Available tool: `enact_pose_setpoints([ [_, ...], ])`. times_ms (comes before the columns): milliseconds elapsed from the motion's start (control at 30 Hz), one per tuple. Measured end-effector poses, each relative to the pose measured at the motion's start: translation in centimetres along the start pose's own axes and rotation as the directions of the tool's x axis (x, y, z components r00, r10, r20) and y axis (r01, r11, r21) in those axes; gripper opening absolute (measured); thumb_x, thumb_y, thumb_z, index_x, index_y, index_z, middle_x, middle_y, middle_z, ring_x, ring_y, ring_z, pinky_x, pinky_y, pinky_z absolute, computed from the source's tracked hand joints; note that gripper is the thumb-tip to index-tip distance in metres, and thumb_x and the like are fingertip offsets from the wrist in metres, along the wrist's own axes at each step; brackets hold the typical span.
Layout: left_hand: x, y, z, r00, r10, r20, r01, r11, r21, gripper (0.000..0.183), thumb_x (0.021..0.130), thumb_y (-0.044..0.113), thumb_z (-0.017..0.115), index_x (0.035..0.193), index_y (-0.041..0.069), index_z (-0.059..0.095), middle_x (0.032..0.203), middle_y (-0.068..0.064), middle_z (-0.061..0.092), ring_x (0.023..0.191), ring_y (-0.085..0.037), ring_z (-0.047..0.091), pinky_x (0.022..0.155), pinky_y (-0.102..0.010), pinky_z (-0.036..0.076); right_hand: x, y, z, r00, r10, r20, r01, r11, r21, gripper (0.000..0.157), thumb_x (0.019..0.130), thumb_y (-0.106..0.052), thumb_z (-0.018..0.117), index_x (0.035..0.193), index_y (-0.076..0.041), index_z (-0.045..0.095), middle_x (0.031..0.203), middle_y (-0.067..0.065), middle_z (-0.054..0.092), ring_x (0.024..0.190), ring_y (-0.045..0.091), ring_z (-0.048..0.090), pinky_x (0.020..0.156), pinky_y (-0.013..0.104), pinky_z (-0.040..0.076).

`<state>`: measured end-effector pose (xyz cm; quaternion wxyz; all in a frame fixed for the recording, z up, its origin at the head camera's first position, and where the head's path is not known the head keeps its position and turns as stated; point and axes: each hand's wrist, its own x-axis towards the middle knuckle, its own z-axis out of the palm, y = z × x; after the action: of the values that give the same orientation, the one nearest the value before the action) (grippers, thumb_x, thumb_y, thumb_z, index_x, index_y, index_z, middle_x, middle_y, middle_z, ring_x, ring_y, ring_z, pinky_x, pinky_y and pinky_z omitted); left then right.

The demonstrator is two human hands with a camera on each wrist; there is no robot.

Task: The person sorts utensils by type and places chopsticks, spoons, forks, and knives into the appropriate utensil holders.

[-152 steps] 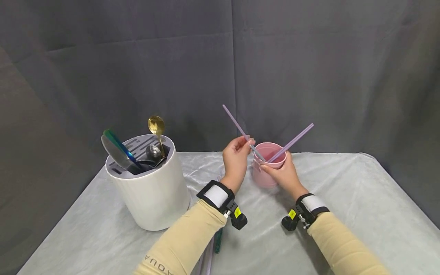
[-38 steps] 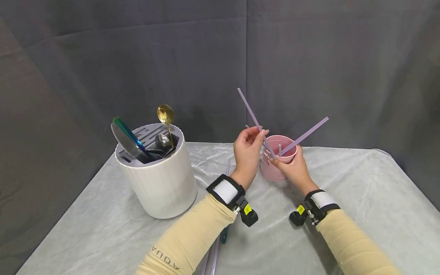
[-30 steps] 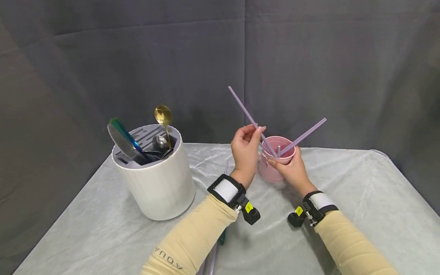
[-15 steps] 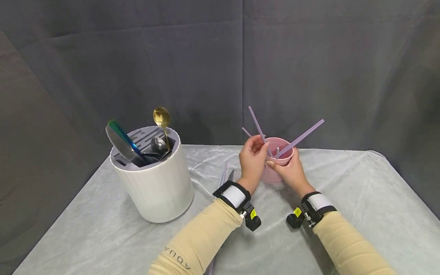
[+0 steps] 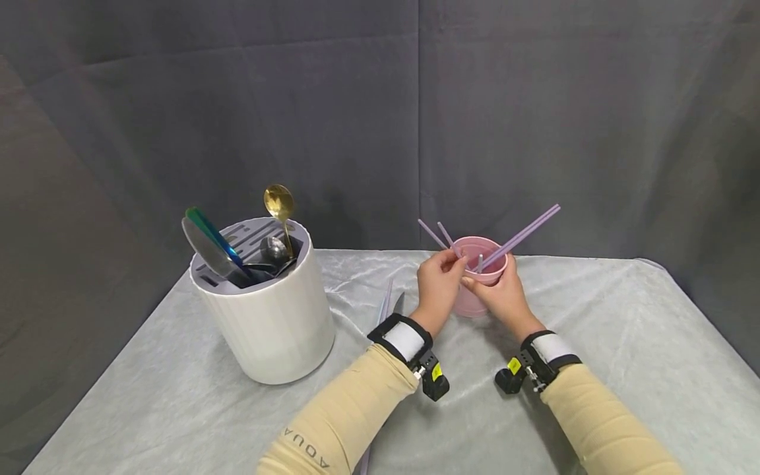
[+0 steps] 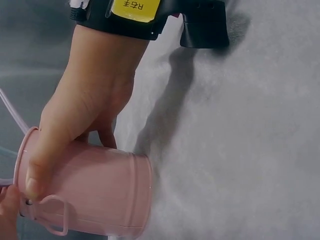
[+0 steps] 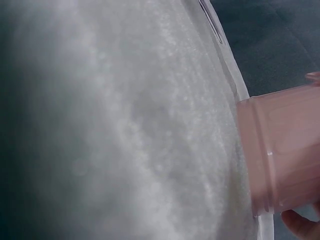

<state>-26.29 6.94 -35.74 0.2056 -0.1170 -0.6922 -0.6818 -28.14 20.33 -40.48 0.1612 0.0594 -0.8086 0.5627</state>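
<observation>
My right hand (image 5: 505,297) grips the side of a small pink bucket (image 5: 470,305), its thumb by the rim. At the rim's left side, my left hand (image 5: 438,284) pinches a purple chopstick (image 5: 449,237), which slants into the bucket. Another chopstick (image 5: 432,233) shows beyond the left hand, leaning left. Two chopsticks (image 5: 522,236) lean out to the right side by side, and a short grey tip (image 5: 480,262) pokes up inside. In the left wrist view, the right hand (image 6: 80,105) wraps the bucket (image 6: 95,185) above its small loop handle (image 6: 57,215). The right wrist view has the bucket's base (image 7: 257,155).
A white utensil holder (image 5: 270,336) stands on the left with a gold spoon (image 5: 279,201), other spoons and blue-green cutlery. Under the left forearm lie more purple chopsticks (image 5: 384,307) and a knife (image 5: 399,303) on the pale cloth (image 5: 629,343). A grey curtain hangs behind.
The chopstick pinched by the left hand has slid down, so much less of it stands above the fingers. The left hand has come lower, nearer the bucket's rim. The right hand keeps its grip.
</observation>
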Motion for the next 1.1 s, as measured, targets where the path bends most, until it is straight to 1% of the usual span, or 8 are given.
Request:
enact_pose_setpoints([
  [167, -0.6, -0.1, -0.6, 0.999, -0.032, 0.013, 0.032, 0.999, -0.008, 0.014, 0.086, -0.008, 0.065, 0.098, -0.015, 0.067, 0.092, -0.023, 0.07, 0.084, -0.025, 0.068, 0.07, -0.02, 0.053, -0.3, 0.7, 0.4, 1.0, -0.007, -0.005, 0.007, 1.0, 0.019, 0.085, 0.078, -0.009, 0.078, 0.141, 0.007, 0.023, 0.136, 0.03, 0.04, 0.124, 0.038, 0.042, 0.105, 0.047, 0.033],
  [300, -0.9, 0.2, -2.0, 0.997, -0.053, 0.055, 0.052, 0.999, 0.013, 0.02, 0.086, -0.007, 0.063, 0.105, -0.014, 0.066, 0.098, -0.022, 0.07, 0.089, -0.025, 0.068, 0.072, -0.021, 0.053, -0.3, 0.9, 0.5, 1.0, 0.005, -0.014, -0.005, 1.0, 0.024, 0.085, 0.078, -0.01, 0.079, 0.141, 0.006, 0.024, 0.136, 0.029, 0.041, 0.124, 0.037, 0.042, 0.105, 0.046, 0.032],
  [433, -1.4, 0.5, -4.8, 0.986, -0.113, 0.12, 0.109, 0.993, 0.041, 0.02, 0.088, -0.006, 0.063, 0.107, -0.014, 0.065, 0.1, -0.023, 0.069, 0.088, -0.029, 0.068, 0.073, -0.023, 0.054, -0.2, 0.7, 0.3, 1.0, 0.001, -0.012, -0.001, 1.0, 0.014, 0.085, 0.078, -0.01, 0.078, 0.142, 0.005, 0.023, 0.136, 0.028, 0.041, 0.125, 0.036, 0.042, 0.105, 0.048, 0.032],
  [567, -2.6, 0.5, -8.5, 0.96, -0.224, 0.166, 0.199, 0.968, 0.153, 0.018, 0.089, -0.006, 0.06, 0.106, -0.014, 0.064, 0.091, -0.022, 0.067, 0.078, -0.029, 0.068, 0.065, -0.025, 0.054, 0.1, 0.5, 0.3, 1.0, -0.011, 0.011, 0.011, 1.0, 0.024, 0.086, 0.079, -0.01, 0.079, 0.142, 0.005, 0.023, 0.136, 0.027, 0.041, 0.124, 0.036, 0.042, 0.105, 0.048, 0.033],
  [667, -3.6, 0.3, -11.0, 0.947, -0.272, 0.173, 0.203, 0.92, 0.335, 0.018, 0.087, -0.005, 0.061, 0.104, -0.012, 0.065, 0.085, -0.015, 0.066, 0.074, -0.024, 0.065, 0.063, -0.025, 0.052, 0.2, 0.3, 0.2, 1.0, -0.017, 0.015, 0.017, 0.999, 0.032, 0.087, 0.079, -0.01, 0.079, 0.143, 0.004, 0.023, 0.137, 0.027, 0.041, 0.124, 0.036, 0.042, 0.105, 0.048, 0.033],
  [833, -5.3, -0.3, -13.9, 0.914, -0.35, 0.204, 0.159, 0.774, 0.613, 0.021, 0.083, 0.0, 0.066, 0.099, -0.014, 0.063, 0.081, -0.014, 0.064, 0.074, -0.023, 0.06, 0.066, -0.032, 0.052, 0.3, 0.4, -0.1, 1.0, -0.021, 0.006, 0.021, 0.999, 0.026, 0.088, 0.078, -0.01, 0.078, 0.144, 0.005, 0.021, 0.137, 0.028, 0.04, 0.125, 0.037, 0.042, 0.104, 0.049, 0.033],
  [967, -6.1, -0.5, -15.0, 0.878, -0.414, 0.242, 0.117, 0.674, 0.73, 0.017, 0.083, 0.005, 0.07, 0.078, -0.007, 0.06, 0.07, -0.012, 0.059, 0.064, -0.021, 0.055, 0.058, -0.034, 0.049, 0.4, 0.5, -0.1, 1.0, -0.021, 0.002, 0.021, 1.0, 0.013, 0.089, 0.078, -0.01, 0.079, 0.144, 0.005, 0.022, 0.137, 0.029, 0.039, 0.125, 0.038, 0.041, 0.104, 0.049, 0.033],
  [1100, -6.3, -0.8, -15.2, 0.867, -0.42, 0.269, 0.062, 0.627, 0.777, 0.024, 0.081, 0.009, 0.074, 0.068, -0.001, 0.057, 0.065, -0.009, 0.055, 0.059, -0.019, 0.05, 0.055, -0.035, 0.047, 0.4, 0.5, 0.0, 1.0, -0.015, 0.001, 0.015, 1.0, 0.004, 0.088, 0.078, -0.012, 0.079, 0.143, 0.006, 0.022, 0.136, 0.029, 0.04, 0.125, 0.037, 0.041, 0.105, 0.048, 0.032],
])
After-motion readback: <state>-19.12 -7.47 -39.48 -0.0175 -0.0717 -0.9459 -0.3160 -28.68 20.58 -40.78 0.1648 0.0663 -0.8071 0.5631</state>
